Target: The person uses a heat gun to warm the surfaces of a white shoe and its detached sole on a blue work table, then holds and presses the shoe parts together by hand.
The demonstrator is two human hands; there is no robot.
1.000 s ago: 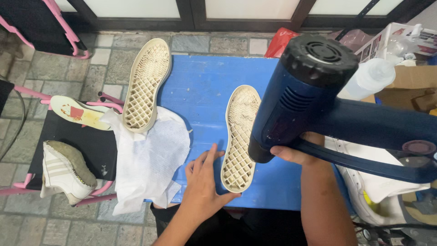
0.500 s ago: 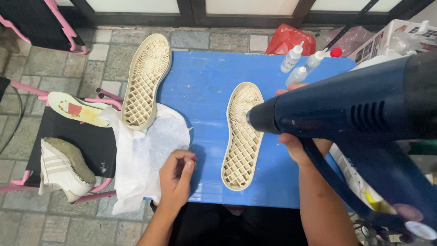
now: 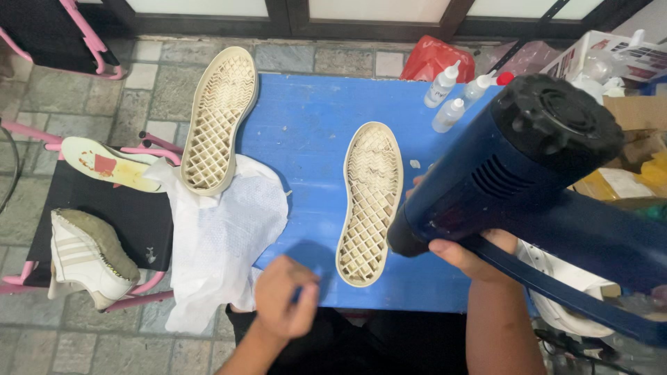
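Fingers (image 3: 455, 253) of right hand gripping dark blue heat gun (image 3: 514, 163), cream waffle-patterned sole (image 3: 370, 201) beside nozzle

Left hand (image 3: 286, 297): flat on the blue table (image 3: 313, 139) beside the near shoe sole (image 3: 370, 201) a second ago, then lifted and curled half a second ago; now low at the lower centre of the frame, loosely closed at the table's near edge, apart from the sole. Heat gun (image 3: 507, 163) in the right hand (image 3: 467, 255): its body has swung, rear end now toward the upper right of the frame, nozzle just right of the sole's lower half. Squeeze bottles (image 3: 445, 87) at upper right now uncovered.
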